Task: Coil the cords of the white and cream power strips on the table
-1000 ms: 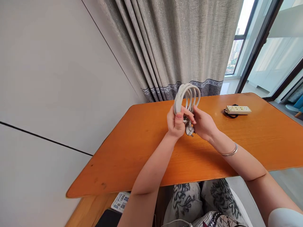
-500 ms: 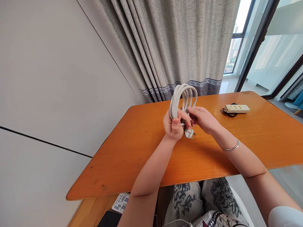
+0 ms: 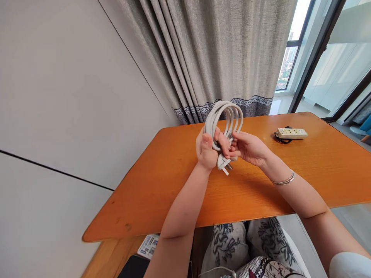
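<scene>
A white power cord (image 3: pixel 216 116), wound into several loops, is held up above the wooden table (image 3: pixel 162 185). My left hand (image 3: pixel 207 150) is wrapped round the left side of the coil, thumb in front and fingers through the loops. Pinched at the coil's right side, my right hand (image 3: pixel 247 146) grips part of the cord; its fingertips are partly hidden behind the left fingers. Below the fingers hangs the cord's plug (image 3: pixel 223 163), its metal pins pointing down and to the right.
A white power strip (image 3: pixel 291 133) with a black cable lies at the table's back right. Behind the table hangs a grey curtain (image 3: pixel 232 58); a white wall panel (image 3: pixel 58 96) stands at the left. Below the front edge are a printed white box (image 3: pixel 148 246) and a dark object (image 3: pixel 135 267).
The coil has turned slightly and its loops have spread a little. The plug has swung left, showing its pins more plainly. My left hand has shifted slightly left.
</scene>
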{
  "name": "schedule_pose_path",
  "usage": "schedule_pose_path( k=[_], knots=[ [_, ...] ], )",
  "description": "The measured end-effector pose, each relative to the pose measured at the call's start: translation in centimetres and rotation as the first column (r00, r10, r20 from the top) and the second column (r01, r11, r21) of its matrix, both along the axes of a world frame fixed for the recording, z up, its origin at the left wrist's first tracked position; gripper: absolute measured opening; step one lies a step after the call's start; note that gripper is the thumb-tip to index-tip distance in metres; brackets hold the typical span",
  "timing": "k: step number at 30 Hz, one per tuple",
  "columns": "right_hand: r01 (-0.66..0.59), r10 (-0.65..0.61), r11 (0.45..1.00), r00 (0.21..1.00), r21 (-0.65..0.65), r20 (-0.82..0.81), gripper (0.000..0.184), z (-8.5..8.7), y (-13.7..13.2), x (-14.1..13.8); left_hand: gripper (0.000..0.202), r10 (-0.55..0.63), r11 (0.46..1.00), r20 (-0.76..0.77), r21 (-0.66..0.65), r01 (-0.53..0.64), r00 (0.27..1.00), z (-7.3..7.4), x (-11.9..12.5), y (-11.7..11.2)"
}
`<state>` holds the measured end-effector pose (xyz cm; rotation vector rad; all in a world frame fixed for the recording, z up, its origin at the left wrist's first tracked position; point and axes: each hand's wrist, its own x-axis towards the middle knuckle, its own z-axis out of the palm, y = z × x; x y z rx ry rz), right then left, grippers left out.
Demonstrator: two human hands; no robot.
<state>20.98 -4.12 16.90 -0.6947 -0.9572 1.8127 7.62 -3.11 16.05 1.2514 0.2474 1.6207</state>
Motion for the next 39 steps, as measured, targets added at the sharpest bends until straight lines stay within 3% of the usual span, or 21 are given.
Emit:
schedule_pose_path(
  k=[3,6,8,10,12,15,18,20,22,25,28,31,33,35,39],
  knots=[
    [-0.019,0.017,0.998,0.999,0.063,0.028,0.019,0.1,-0.1,0.1,0.057,-0.025,0.999,0.069,-0.04,0.027,0.997,0.5,-0.1,0.2],
    [-0.058,0.024,0.973,0.988,0.222,0.153,0.027,0.1,-0.1,0.3,0.059,-0.009,0.991,0.134,-0.133,0.027,0.991,1.5,-0.4,0.4],
    [-0.026,-0.091,0.924,0.954,0.381,0.284,0.034,0.0,0.0,0.6,0.058,0.024,0.977,0.162,-0.214,0.012,0.986,2.1,-0.7,0.7],
    [0.046,-0.302,0.839,0.867,0.542,0.396,0.044,-0.2,0.3,0.9,0.058,0.071,0.959,0.193,-0.284,-0.014,0.979,2.5,-1.1,1.2],
    [0.035,-0.437,0.776,0.75,0.629,0.497,0.055,-0.4,0.6,1.2,0.056,0.125,0.944,0.236,-0.327,-0.042,0.964,2.7,-1.6,1.7],
    [-0.237,-0.352,0.78,0.599,0.579,0.72,0.068,-0.6,0.7,1.6,0.054,0.207,0.937,0.32,-0.336,-0.093,0.924,2.6,-2.3,2.5],
    [-0.458,-0.321,0.742,0.399,0.49,0.859,0.051,-0.5,0.5,1.5,0.055,0.281,0.929,0.365,-0.337,-0.155,0.888,2.6,-3.1,3.2],
    [-0.464,-0.425,0.723,0.285,0.512,0.859,0.033,-0.3,0.2,1.4,0.056,0.3,0.922,0.354,-0.346,-0.174,0.886,2.7,-3.5,3.7],
    [-0.426,-0.549,0.687,0.225,0.588,0.805,0.026,0.1,-0.2,1.4,0.056,0.311,0.912,0.344,-0.371,-0.176,0.886,2.8,-3.9,4.1],
    [-0.355,-0.69,0.588,0.247,0.726,0.68,0.031,0.9,-1.1,2.0,0.054,0.299,0.9,0.324,-0.408,-0.153,0.898,2.8,-4.2,4.7],
    [-0.237,-0.736,0.499,0.391,0.833,0.552,0.034,1.6,-1.9,2.9,0.056,0.229,0.91,0.246,-0.397,-0.117,0.942,2.6,-4.2,5.3],
    [0.014,-0.738,0.457,0.564,0.889,0.371,0.04,1.9,-2.1,3.1,0.058,0.146,0.908,0.184,-0.416,-0.057,0.972,2.1,-3.5,5.5],
    [0.193,-0.744,0.438,0.626,0.878,0.233,0.049,1.6,-1.7,2.8,0.057,0.061,0.894,0.147,-0.448,0.011,0.987,1.5,-2.6,5.4],
    [0.283,-0.747,0.418,0.647,0.863,0.15,0.056,1.2,-1.0,2.5,0.057,-0.058,0.87,0.095,-0.483,0.097,0.994,0.8,-1.4,5.2],
    [0.285,-0.756,0.388,0.642,0.876,0.127,0.063,0.5,0.1,2.4,0.057,-0.286,0.794,0.041,-0.549,0.261,0.957,-0.4,0.2,4.9]
  ],
)
